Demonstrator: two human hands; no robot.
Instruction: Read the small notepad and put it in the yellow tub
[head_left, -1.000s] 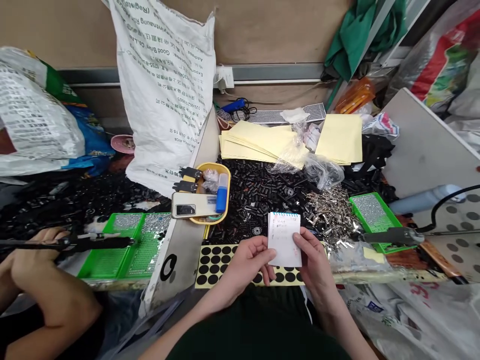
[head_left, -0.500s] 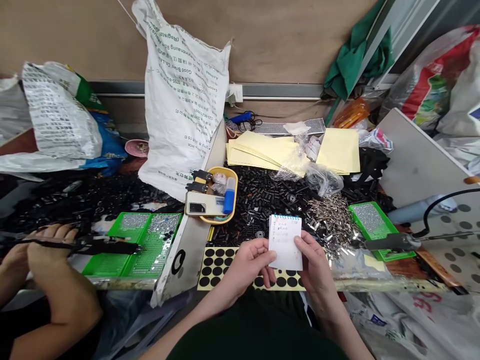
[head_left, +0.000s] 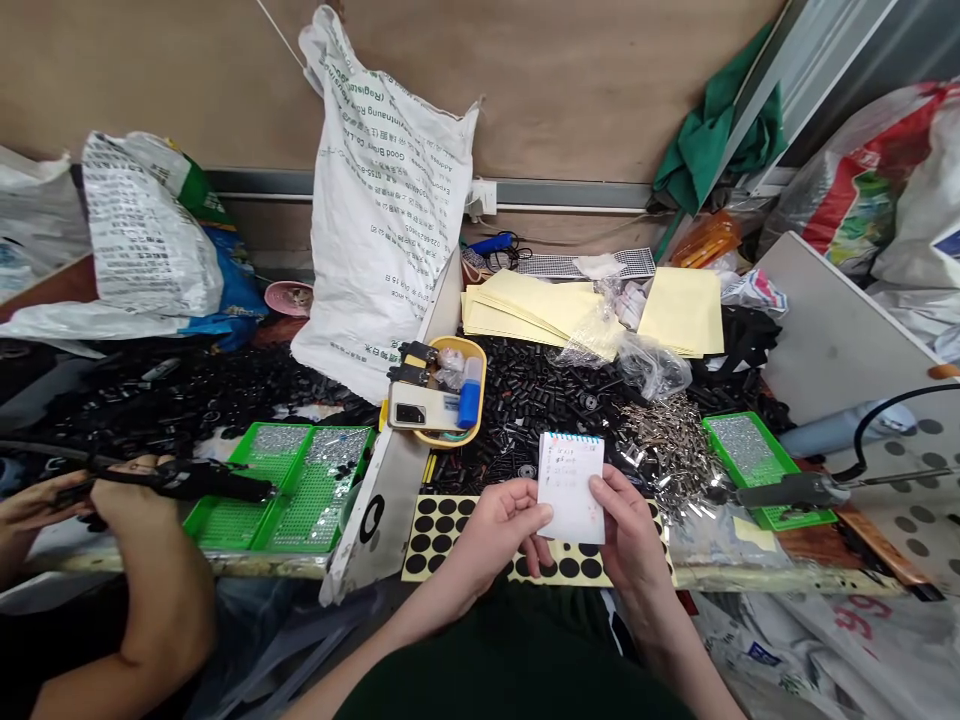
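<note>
A small spiral notepad (head_left: 571,495) with a blue binding along its top and a few handwritten lines is held up in front of me. My left hand (head_left: 512,520) pinches its left edge between thumb and fingers. On the other side, my right hand (head_left: 627,510) grips the right edge, thumb on the page and fingers behind. Below the notepad lies a yellow sheet of round black stickers (head_left: 442,535), partly covered by my hands. Behind it spreads a heap of small black parts (head_left: 540,400), with a pile of silver metal pieces (head_left: 664,440) to the right.
A yellow basket (head_left: 481,375) bears a phone (head_left: 424,408) and a blue-capped bottle. An electric screwdriver (head_left: 795,493) lies over a green tray (head_left: 739,440) at right. Beyond a grey partition (head_left: 379,500), a co-worker's hands hold a black screwdriver (head_left: 202,480). Yellow sheets (head_left: 532,305) lie behind.
The view has shifted slightly, so the surroundings sit a little further right and lower. My hands keep the same hold on the notepad. The co-worker's hands and screwdriver have moved a little.
</note>
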